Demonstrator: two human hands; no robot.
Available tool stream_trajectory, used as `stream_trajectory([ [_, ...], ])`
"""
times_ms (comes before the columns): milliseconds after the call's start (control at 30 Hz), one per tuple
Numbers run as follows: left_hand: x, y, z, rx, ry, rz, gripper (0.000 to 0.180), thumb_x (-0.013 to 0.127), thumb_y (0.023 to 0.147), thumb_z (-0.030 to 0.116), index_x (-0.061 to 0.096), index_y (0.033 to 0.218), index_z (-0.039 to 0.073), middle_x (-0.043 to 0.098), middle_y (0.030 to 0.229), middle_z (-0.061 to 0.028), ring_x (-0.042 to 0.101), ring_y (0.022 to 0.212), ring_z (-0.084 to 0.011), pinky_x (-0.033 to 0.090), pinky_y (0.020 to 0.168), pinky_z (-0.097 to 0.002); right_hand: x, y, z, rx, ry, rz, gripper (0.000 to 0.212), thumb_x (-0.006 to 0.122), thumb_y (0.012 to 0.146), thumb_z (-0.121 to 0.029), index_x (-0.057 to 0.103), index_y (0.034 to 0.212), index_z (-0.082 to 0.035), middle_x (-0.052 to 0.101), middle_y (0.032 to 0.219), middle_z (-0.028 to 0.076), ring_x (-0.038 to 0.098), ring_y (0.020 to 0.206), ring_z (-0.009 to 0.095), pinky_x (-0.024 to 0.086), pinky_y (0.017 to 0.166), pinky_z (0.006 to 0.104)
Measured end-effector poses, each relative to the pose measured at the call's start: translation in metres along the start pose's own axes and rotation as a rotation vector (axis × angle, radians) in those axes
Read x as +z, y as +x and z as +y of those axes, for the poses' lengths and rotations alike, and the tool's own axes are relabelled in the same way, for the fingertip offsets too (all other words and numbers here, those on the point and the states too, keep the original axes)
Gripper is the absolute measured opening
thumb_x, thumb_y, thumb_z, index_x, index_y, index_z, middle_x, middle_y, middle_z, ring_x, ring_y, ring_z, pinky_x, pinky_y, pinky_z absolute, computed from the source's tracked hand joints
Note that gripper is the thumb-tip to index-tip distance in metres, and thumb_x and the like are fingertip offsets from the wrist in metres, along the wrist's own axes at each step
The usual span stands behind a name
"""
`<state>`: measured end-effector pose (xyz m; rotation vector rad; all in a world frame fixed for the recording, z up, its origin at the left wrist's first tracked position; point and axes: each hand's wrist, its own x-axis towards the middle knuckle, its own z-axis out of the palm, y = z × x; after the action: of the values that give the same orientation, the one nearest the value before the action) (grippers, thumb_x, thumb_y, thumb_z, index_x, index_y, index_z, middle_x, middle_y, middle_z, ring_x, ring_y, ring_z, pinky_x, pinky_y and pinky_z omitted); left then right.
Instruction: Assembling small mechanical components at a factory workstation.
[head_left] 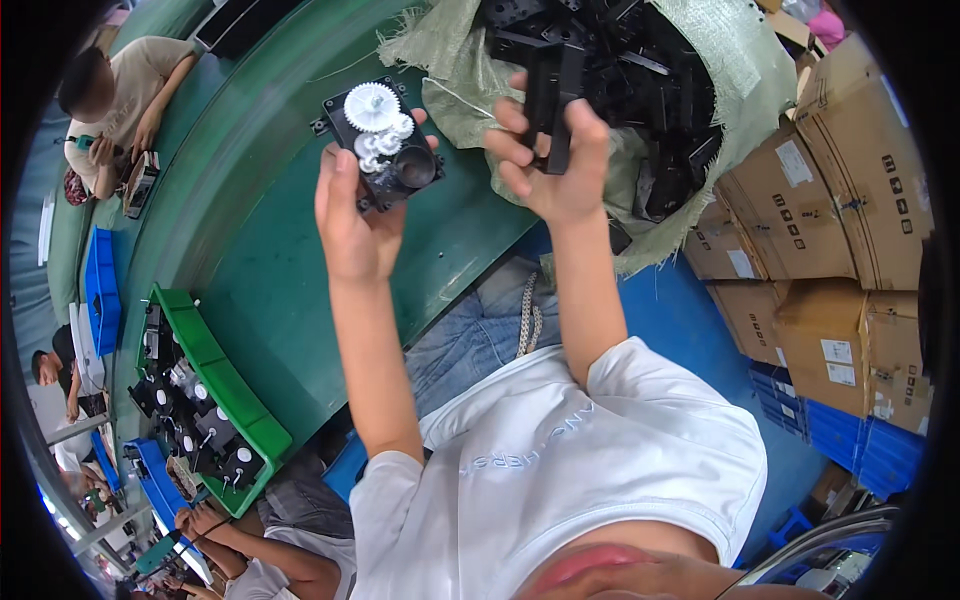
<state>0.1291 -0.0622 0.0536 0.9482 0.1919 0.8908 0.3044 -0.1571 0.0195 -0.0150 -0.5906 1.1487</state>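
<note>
At upper centre, the left grip (360, 225) is closed around a gearbox (388, 187), its white gears (372, 108) facing the camera, over the green counter (285, 290). Right of it, the right grip (568, 185) holds a black part (545, 95) before the sack (755, 95). Tilting the gearbox might spill gears, which look uncovered; a slack hold could drop the part. The gearbox's underside is hidden; the part's outline merges with the sack's dark contents.
</note>
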Motion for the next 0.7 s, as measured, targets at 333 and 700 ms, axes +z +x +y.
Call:
stream_trajectory([
  [333,0.027,-0.025,-0.008,0.125,0.392,0.167,0.056,0.061,0.092,0.025,0.038,0.136,-0.002,0.055,0.112,-0.0174,0.059,0.092,-0.0234,0.048,0.082,-0.0323,0.032,0.001,0.045,-0.033,-0.75,0.218,0.038,0.048,0.094,-0.03,0.049,0.122,-0.004,0.057,0.087,0.007,0.05,0.072,0.015,0.044,0.064,0.0276],
  [700,0.023,-0.023,-0.008,0.163,0.535,0.208,0.068,0.065,0.09,0.027,0.032,0.14,-0.003,0.05,0.109,-0.0119,0.053,0.088,-0.0174,0.046,0.073,-0.0269,0.042,-0.001,0.058,0.078,-0.847,0.208,0.047,0.042,0.101,-0.035,0.045,0.133,-0.001,0.058,0.093,0.007,0.049,0.075,0.013,0.041,0.068,0.0258],
])
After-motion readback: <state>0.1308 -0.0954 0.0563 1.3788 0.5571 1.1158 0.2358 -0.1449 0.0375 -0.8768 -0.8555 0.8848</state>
